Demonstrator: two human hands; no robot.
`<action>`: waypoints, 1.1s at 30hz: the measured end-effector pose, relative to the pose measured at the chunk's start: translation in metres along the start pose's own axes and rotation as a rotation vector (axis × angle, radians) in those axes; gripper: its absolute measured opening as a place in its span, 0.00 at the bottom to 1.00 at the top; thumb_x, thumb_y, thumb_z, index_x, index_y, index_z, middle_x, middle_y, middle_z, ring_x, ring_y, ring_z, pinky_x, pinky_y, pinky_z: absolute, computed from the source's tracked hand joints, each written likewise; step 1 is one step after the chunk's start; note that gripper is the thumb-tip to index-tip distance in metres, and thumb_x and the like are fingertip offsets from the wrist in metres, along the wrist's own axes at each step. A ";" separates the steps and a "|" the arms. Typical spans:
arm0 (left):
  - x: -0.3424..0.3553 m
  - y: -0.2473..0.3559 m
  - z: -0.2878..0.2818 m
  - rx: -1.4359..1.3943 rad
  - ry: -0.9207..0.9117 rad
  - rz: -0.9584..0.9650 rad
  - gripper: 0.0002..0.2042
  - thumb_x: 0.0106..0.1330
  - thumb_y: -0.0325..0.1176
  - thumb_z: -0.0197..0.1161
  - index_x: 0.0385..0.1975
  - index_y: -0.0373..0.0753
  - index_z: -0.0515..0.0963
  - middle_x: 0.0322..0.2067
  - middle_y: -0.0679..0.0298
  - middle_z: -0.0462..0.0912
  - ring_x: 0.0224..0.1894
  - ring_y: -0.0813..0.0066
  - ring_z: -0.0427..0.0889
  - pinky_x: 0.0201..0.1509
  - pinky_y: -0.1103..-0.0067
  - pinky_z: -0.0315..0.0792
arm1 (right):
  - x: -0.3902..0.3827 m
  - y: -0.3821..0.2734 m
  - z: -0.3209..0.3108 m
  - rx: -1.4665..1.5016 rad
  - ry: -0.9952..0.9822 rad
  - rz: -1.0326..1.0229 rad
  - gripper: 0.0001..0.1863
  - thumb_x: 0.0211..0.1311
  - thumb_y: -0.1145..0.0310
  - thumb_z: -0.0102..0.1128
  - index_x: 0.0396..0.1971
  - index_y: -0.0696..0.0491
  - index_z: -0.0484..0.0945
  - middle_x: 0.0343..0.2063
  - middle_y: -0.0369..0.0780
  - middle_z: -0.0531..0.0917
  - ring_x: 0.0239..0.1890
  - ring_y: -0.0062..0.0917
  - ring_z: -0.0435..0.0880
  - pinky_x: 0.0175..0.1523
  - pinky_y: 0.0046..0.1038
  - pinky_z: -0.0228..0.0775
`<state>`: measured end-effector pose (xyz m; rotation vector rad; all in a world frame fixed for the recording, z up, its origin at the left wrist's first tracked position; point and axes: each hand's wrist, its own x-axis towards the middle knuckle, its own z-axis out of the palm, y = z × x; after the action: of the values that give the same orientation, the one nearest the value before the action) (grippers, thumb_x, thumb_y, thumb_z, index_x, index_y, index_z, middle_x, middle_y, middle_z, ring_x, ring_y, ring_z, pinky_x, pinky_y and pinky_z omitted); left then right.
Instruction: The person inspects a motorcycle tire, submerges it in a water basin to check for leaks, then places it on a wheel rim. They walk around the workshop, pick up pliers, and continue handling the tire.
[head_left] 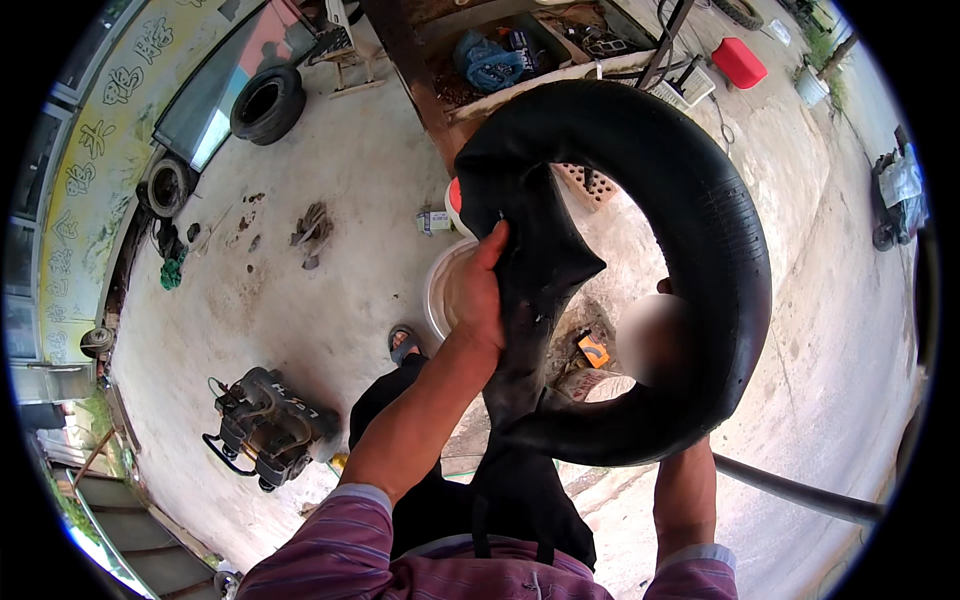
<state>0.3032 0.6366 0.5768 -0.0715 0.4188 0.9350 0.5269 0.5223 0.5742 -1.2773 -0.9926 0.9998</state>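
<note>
A large black rubber inner tube (pixel 715 230) is held up in front of me, its right side round and puffed. The left side sags into a flat, creased fold with a pointed corner. My left hand (pixel 480 290) is closed on this slack part, thumb on top near the small valve stem. My right hand (pixel 664 286) reaches behind the round side and grips it from beneath. Only a bit of its fingers shows at the tube's inner edge, beside a blurred patch; the tube hides the rest.
Beneath the tube stand a pale basin (pixel 437 290), a perforated brick (pixel 588 187) and an orange box (pixel 593 350). A black machine (pixel 270 425) sits at left. Tyres (pixel 268 104) lean by the wall. A cluttered workbench (pixel 480 103) is ahead, a red stool (pixel 739 63) beyond.
</note>
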 end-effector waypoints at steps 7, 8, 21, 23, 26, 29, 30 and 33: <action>-0.007 -0.032 0.048 0.195 0.091 0.116 0.20 0.70 0.43 0.57 0.54 0.35 0.75 0.49 0.57 0.83 0.49 0.60 0.83 0.59 0.67 0.75 | 0.010 -0.010 -0.020 0.207 -0.143 0.027 0.25 0.71 0.61 0.53 0.52 0.70 0.65 0.15 0.35 0.64 0.15 0.20 0.63 0.22 0.23 0.55; -0.007 -0.032 0.050 0.214 0.100 0.100 0.20 0.70 0.42 0.57 0.54 0.35 0.75 0.50 0.57 0.83 0.49 0.60 0.83 0.59 0.66 0.75 | 0.011 -0.009 -0.023 0.294 -0.186 0.058 0.25 0.71 0.61 0.53 0.52 0.70 0.65 0.14 0.35 0.63 0.14 0.20 0.63 0.21 0.23 0.54; 0.000 -0.095 0.074 0.354 0.003 0.049 0.20 0.69 0.41 0.58 0.56 0.37 0.75 0.50 0.61 0.82 0.52 0.64 0.81 0.60 0.69 0.73 | -0.014 -0.044 -0.056 0.366 -0.131 0.094 0.34 0.61 0.52 0.67 0.60 0.58 0.70 0.47 0.36 0.77 0.50 0.21 0.72 0.56 0.26 0.63; -0.004 -0.113 0.082 0.388 -0.048 0.002 0.22 0.70 0.43 0.57 0.58 0.36 0.73 0.53 0.60 0.80 0.54 0.62 0.79 0.63 0.67 0.71 | -0.018 -0.055 -0.056 0.271 -0.076 0.085 0.37 0.59 0.49 0.69 0.62 0.56 0.70 0.55 0.36 0.78 0.58 0.21 0.72 0.64 0.27 0.62; -0.021 -0.133 0.104 0.421 -0.092 -0.043 0.25 0.71 0.46 0.56 0.61 0.36 0.70 0.57 0.60 0.76 0.58 0.61 0.76 0.65 0.66 0.68 | -0.017 -0.046 -0.058 0.338 -0.177 0.057 0.29 0.59 0.62 0.69 0.59 0.58 0.73 0.53 0.37 0.80 0.57 0.21 0.74 0.61 0.26 0.65; -0.020 -0.143 0.103 0.426 -0.139 -0.118 0.28 0.71 0.49 0.55 0.64 0.37 0.66 0.61 0.61 0.72 0.62 0.61 0.71 0.68 0.66 0.64 | -0.029 -0.048 -0.077 0.325 -0.122 0.152 0.28 0.58 0.61 0.71 0.56 0.59 0.76 0.51 0.37 0.82 0.55 0.20 0.76 0.59 0.26 0.67; -0.012 -0.138 0.088 0.409 -0.198 -0.146 0.29 0.71 0.50 0.55 0.65 0.37 0.64 0.62 0.61 0.71 0.63 0.61 0.70 0.69 0.66 0.62 | -0.031 -0.071 -0.073 0.316 -0.097 0.160 0.29 0.57 0.59 0.71 0.54 0.59 0.77 0.49 0.37 0.82 0.53 0.20 0.77 0.58 0.26 0.68; -0.008 -0.130 0.062 0.702 -0.396 0.011 0.32 0.71 0.52 0.54 0.67 0.37 0.60 0.65 0.63 0.67 0.65 0.64 0.66 0.72 0.67 0.57 | -0.038 -0.086 -0.071 0.163 0.017 0.224 0.31 0.54 0.56 0.74 0.54 0.59 0.76 0.48 0.38 0.83 0.50 0.20 0.78 0.58 0.26 0.69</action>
<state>0.4215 0.5674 0.6213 0.7450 0.3569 0.7464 0.5873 0.4632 0.6564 -1.2771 -0.7494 1.2147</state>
